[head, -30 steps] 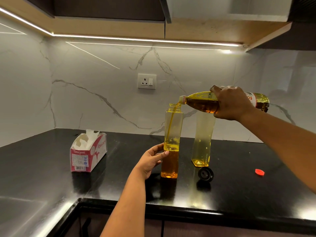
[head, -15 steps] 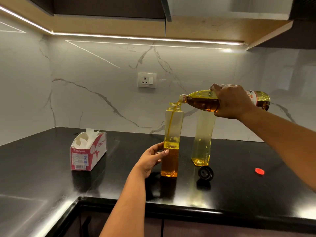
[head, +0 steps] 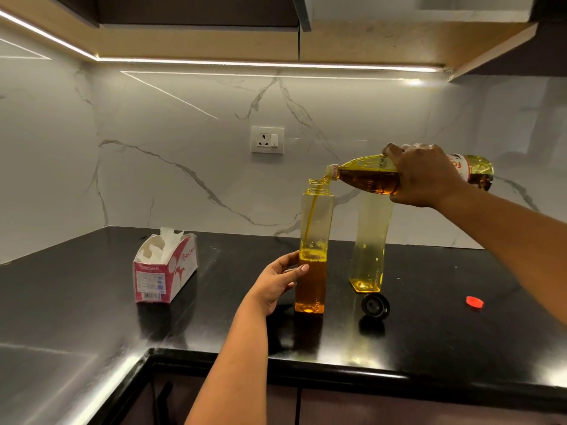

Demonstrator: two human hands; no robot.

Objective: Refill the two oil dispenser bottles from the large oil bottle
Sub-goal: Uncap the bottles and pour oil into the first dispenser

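My right hand (head: 425, 176) grips the large oil bottle (head: 368, 176), tipped almost level, its mouth over the near dispenser bottle (head: 313, 234). A thin stream of oil runs down inside that tall square bottle, which is a bit under half full. My left hand (head: 277, 279) holds its lower left side, steadying it on the black counter (head: 92, 302). The second dispenser bottle (head: 369, 250) stands behind and to the right, open, with only a little oil at its bottom. A black dispenser cap (head: 375, 305) lies in front of it.
A red bottle cap (head: 474, 301) lies on the counter at the right. A tissue box (head: 164, 268) sits to the left. A wall socket (head: 267, 139) is on the marble backsplash. The counter's front edge runs close below the bottles.
The oil level in the near dispenser bottle has risen slightly. Both hands and the tipped large bottle hold nearly the same pose.
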